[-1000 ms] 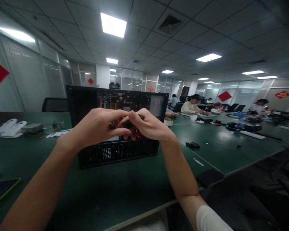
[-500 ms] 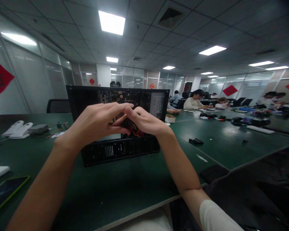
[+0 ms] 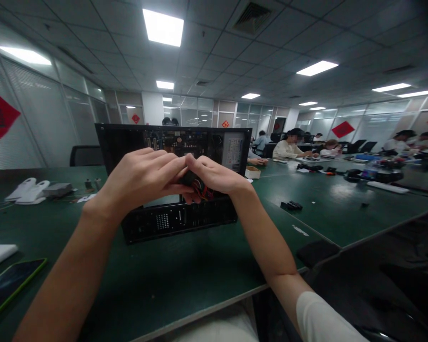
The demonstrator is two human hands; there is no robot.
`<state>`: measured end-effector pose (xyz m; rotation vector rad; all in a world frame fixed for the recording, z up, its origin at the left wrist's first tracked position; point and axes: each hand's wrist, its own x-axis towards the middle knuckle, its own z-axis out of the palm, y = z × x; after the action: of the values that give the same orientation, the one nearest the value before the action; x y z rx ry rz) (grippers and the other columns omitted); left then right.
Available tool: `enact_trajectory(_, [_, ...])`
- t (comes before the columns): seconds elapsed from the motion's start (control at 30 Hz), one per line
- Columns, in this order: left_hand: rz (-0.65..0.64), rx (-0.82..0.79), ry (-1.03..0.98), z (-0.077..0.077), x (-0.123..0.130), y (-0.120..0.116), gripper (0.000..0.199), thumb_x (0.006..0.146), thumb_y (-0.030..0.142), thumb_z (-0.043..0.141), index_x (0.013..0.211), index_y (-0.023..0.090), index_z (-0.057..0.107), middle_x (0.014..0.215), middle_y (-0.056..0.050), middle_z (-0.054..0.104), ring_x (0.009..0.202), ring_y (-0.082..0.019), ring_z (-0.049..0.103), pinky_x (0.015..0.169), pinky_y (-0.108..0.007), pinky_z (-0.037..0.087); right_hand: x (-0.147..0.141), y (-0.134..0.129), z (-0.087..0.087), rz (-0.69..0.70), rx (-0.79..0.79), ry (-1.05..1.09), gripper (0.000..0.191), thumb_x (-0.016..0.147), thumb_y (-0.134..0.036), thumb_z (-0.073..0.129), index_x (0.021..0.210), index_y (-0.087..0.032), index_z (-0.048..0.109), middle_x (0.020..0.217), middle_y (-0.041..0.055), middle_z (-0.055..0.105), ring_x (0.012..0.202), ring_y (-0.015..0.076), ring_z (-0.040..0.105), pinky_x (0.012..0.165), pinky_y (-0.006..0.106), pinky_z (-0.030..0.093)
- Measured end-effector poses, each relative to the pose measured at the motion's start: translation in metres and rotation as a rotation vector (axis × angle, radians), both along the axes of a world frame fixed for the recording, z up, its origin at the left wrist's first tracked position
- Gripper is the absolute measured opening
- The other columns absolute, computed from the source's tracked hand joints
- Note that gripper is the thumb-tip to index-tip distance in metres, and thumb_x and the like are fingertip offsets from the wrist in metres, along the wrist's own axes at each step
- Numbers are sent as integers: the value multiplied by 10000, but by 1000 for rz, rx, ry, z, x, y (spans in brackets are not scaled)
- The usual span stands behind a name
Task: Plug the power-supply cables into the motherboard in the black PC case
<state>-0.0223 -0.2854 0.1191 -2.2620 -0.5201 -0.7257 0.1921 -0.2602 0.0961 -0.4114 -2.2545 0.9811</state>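
An open black computer case [image 3: 207, 214] stands on the green table in front of me, its inside facing me. A motherboard [image 3: 192, 138] shows at its upper middle, and a power supply [image 3: 232, 151] with a pale label sits at upper right. Before the opening, my left hand [image 3: 146, 175] and my right hand [image 3: 219, 176] meet at the fingertips. Between them is a bundle of coloured cables [image 3: 204, 190], red, yellow and black. Both hands are closed on it; the ends of the cables are hidden by my fingers.
A green-edged phone [image 3: 12, 287] lies at near left, with a white object [image 3: 0, 255] beyond it. Farther left are a grey metal box [image 3: 58, 190] and white pieces [image 3: 28, 191]. Small black parts [image 3: 291, 205] lie right of the case. Several people sit at tables behind.
My left hand's fingers have closed in more around the cables, and more of the coloured cables shows below my right hand. The case stays in place; the view has shifted slightly.
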Motion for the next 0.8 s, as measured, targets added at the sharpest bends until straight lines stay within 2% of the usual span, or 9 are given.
enact_trajectory(0.13, [-25,9,-14,-1,3,-1,426,1041,612,504,1053,234,702,900,-75,750,863,-233,719,775,-344,535,2,-1,0,-13,-49,-1,805,981,-849,308,790,-169,695,569,6,633,487,109,584,464,200,485])
enact_trajectory(0.33, [-41,-40,-18,-5,4,7,537,1002,685,531,1176,210,713,933,-97,752,901,-260,729,793,-356,549,2,0,-5,-25,-127,-12,875,919,-928,267,819,-161,675,534,19,607,434,124,556,412,223,466])
enact_trajectory(0.43, [-38,-38,-7,-8,4,13,584,989,718,521,1210,207,700,1009,-116,761,941,-269,729,800,-359,553,2,-1,-7,-10,-152,-63,907,896,-955,196,695,-172,609,510,35,597,397,119,518,384,234,467])
enact_trajectory(0.53, [-39,-54,2,-8,4,16,553,976,725,539,1144,225,705,1018,-116,766,960,-271,728,800,-361,554,3,-2,-5,-25,-163,-100,906,893,-955,193,601,-186,573,507,44,582,390,118,502,390,248,486])
enact_trajectory(0.63, [-36,-43,3,-7,3,18,501,974,701,566,1063,229,708,986,-110,770,945,-270,727,789,-366,550,2,0,-3,-8,-178,-114,873,900,-945,250,663,-185,608,559,39,622,436,128,553,441,253,524])
enact_trajectory(0.8, [-33,-6,-17,-8,1,26,459,987,649,586,1040,210,709,1083,-121,786,957,-266,736,813,-377,552,0,13,-2,-13,-44,-80,796,943,-882,344,868,-164,678,720,48,712,545,136,642,537,251,565])
